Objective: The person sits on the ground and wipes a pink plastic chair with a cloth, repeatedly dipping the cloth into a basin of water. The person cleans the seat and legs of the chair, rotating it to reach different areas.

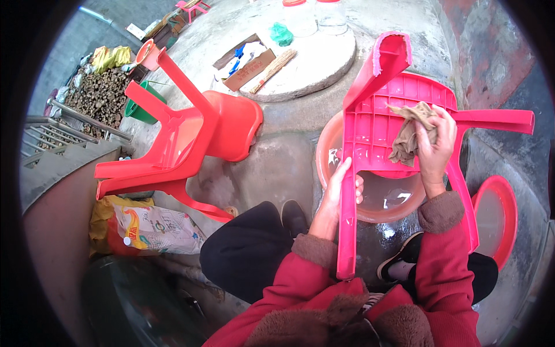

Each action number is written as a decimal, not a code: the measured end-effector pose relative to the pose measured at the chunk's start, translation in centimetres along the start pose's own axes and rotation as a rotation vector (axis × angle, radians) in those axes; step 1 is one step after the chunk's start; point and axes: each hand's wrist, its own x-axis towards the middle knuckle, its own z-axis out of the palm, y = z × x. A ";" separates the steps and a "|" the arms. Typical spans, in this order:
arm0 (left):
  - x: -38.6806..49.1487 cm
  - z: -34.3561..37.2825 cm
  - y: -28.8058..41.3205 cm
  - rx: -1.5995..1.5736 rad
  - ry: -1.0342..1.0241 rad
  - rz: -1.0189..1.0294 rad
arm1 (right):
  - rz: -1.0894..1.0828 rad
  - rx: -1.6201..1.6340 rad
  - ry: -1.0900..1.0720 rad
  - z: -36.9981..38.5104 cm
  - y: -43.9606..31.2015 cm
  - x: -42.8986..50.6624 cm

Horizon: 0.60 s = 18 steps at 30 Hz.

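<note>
A pink plastic chair (366,130) is tipped over, its ribbed seat underside facing me and its legs sticking out. My left hand (336,191) grips one of its legs at the near left side. In my right hand (438,139) is a crumpled brown cloth (409,136), held against or just over the ribbed underside; which of the two is unclear. Below the chair stands an orange-pink plastic basin (390,212) with cloudy water, partly hidden by the chair.
Red plastic chairs (199,130) lie tipped at the left. A red basin (509,217) leans at the right. Beyond are a round stone slab (321,82), a cardboard box (249,71), a straw bundle (275,69) and lidded jars (331,19). A printed sack (160,230) lies left of my knee.
</note>
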 end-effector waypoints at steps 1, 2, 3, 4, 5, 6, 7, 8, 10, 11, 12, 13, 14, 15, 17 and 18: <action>0.0 -0.1 0.0 0.000 -0.010 -0.005 | -0.005 -0.097 -0.071 0.1 0.2 -0.2; 0.1 -0.1 0.0 0.001 -0.012 -0.005 | -0.022 -0.132 -0.187 0.5 0.2 -0.7; 0.2 -0.1 0.0 0.001 -0.016 -0.002 | 0.042 -0.186 -0.366 1.0 0.2 -1.2; 0.2 -0.2 0.0 -0.005 -0.037 -0.008 | 0.005 -0.167 -0.346 1.2 0.2 -1.8; 0.3 -0.2 0.0 -0.016 -0.053 -0.013 | -0.032 -0.164 -0.320 1.3 0.5 -2.2; 0.2 -0.3 0.0 -0.029 -0.044 -0.019 | -0.049 -0.168 -0.341 1.5 0.6 -2.5; 0.2 -0.3 -0.1 -0.033 -0.049 -0.009 | -0.051 -0.171 -0.346 1.6 0.8 -2.7; 0.1 -0.3 -0.1 -0.030 -0.034 -0.005 | -0.101 -0.193 -0.336 1.7 0.9 -2.7; 0.1 -0.2 -0.1 -0.025 -0.020 0.002 | -0.057 -0.172 -0.357 1.8 1.2 -2.2; 0.0 0.0 -0.1 -0.026 -0.018 0.002 | -0.044 -0.152 -0.365 1.9 1.3 -1.9; 0.0 0.0 -0.1 -0.030 -0.014 -0.001 | 0.058 -0.111 -0.336 2.1 1.3 -1.5; 0.0 0.2 -0.1 -0.025 -0.012 0.002 | 0.076 -0.141 -0.266 2.2 1.2 -1.2; 0.0 0.3 -0.2 -0.024 -0.008 0.003 | 0.085 -0.165 -0.211 2.4 1.0 -1.0; 0.0 0.3 -0.2 -0.023 0.011 0.002 | 0.109 -0.189 -0.133 2.6 0.8 -0.9; 0.1 0.3 -0.2 -0.008 0.022 0.015 | -0.015 -0.318 -0.178 2.9 0.1 -1.4; 0.1 0.3 -0.1 0.006 0.009 0.018 | -0.103 -0.339 -0.223 3.0 -0.3 -1.8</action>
